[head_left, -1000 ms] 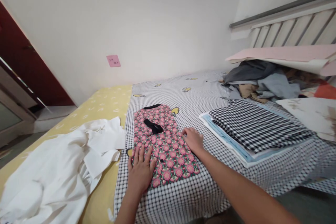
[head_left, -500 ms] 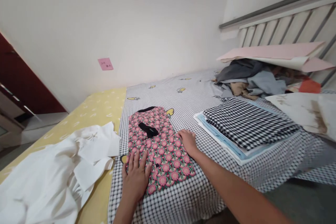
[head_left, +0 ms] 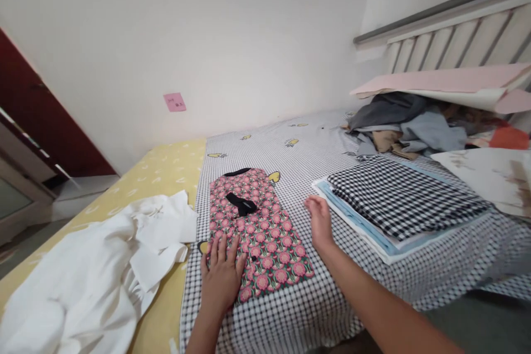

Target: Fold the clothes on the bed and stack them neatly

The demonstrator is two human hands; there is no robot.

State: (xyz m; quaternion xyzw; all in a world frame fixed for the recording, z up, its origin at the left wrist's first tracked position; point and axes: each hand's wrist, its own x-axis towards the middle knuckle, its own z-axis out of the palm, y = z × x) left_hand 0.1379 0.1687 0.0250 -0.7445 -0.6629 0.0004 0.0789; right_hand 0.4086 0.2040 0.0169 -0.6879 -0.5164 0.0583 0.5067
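A folded garment (head_left: 269, 238) with pink flowers on a dark ground lies flat on the checked bedsheet. It has a black neckline at its far end, a small black button near its lower part and a black fabric strip (head_left: 241, 204) across its upper half. My left hand (head_left: 223, 276) rests on the garment's near left side, palm down with the fingers spread. To the right of the garment, apart from it, my right hand (head_left: 321, 224) is raised with its fingers loosely bent and nothing in it.
On the right sits a stack of folded cloths with a black-and-white checked cloth (head_left: 406, 193) on top. A crumpled white garment (head_left: 95, 265) lies on the yellow sheet (head_left: 174, 160) at left. Rumpled clothes (head_left: 427, 124) lie below pink board (head_left: 440, 82) near the radiator (head_left: 460, 44).
My right hand has come off the garment's right edge and moved right. My left hand stays on the garment. The view has turned slightly left.
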